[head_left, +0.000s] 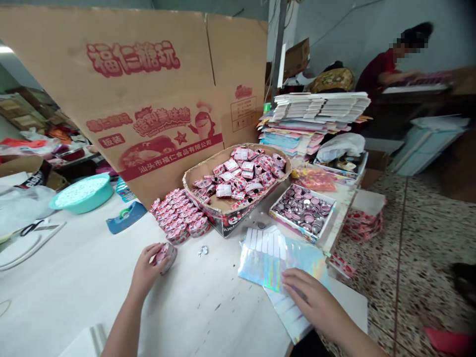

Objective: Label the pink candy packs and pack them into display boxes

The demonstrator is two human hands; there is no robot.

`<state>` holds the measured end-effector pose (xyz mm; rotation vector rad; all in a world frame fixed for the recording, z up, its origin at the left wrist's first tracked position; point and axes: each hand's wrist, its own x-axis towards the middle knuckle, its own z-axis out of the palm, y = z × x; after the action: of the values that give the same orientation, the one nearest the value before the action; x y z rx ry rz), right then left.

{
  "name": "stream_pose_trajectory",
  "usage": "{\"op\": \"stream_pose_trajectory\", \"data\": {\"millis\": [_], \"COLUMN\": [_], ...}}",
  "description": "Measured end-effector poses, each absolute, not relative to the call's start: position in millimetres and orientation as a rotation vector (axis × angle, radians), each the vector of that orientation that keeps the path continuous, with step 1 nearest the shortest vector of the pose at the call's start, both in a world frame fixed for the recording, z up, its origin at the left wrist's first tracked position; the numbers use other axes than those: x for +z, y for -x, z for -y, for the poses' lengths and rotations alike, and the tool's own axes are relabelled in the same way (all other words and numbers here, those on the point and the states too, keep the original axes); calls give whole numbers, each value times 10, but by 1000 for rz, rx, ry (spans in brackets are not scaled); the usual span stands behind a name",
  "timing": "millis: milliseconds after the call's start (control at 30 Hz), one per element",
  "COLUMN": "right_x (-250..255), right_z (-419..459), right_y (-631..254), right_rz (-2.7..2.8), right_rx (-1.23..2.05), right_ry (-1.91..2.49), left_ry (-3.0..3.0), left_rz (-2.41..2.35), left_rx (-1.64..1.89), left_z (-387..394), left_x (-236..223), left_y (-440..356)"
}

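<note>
Presently, a pink packet (171,257) is clasped in the left hand (147,270), near stacked packets (177,215) on the white table (186,307); shiny sheets (260,263) are touched by the right hand (308,295), fingers extended; whether anything is pinched there cannot be told.

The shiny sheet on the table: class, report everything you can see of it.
The shiny sheet is thin and silvery, plastic-looking or foil-like, with a bluish, rainbow sheen. Pale strips show at its far-left part; whether printed or separate is unclear. It lies roughly flat above the white table, overlapping a pale, striped lower sheet that sticks out nearer the person. The right grip lies over its near side, hiding part. A shallow box sits just beyond; whether they touch is unclear.
</note>
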<state>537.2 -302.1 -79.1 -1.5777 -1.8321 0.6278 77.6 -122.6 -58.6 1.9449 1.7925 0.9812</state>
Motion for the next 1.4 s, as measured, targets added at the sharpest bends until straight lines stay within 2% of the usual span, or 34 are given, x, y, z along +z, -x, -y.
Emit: {"op": "stream_pose_trajectory", "data": {"millis": [267,433,633,800,1000,1200,1400], "right_x": [-866,-548,-172,-176,-152,-287,-409], "right_z": [2910,2641,1765,894,79,-523,-689], "right_y": [-5122,-4724,-3982,-3501,-2994,-2675,-2590], "right_rz": [1970,2120,2227,2145,2241,2241,2323], "right_rx": [644,647,470,481,396,366,428], "right_ry": [1458,1242,875,1051,1274,1402,1450], "left_ry": [-2426,-2559,-2604,-2188,-1889,-1644,-1777], "left_rz": [-1687,-1654,-1700,-2100,-2381,-2556,-2501], "left_rx": [933,873,874,1086,1003,801,524], "left_z": [981,817,925,649,-373,-1089,-1085], "left_x": [-823,-748,-722,-481,-194,-357,-490], "left_y": [-1147,-1127,-1139,-1097,-1188,-1309,-1237]}}
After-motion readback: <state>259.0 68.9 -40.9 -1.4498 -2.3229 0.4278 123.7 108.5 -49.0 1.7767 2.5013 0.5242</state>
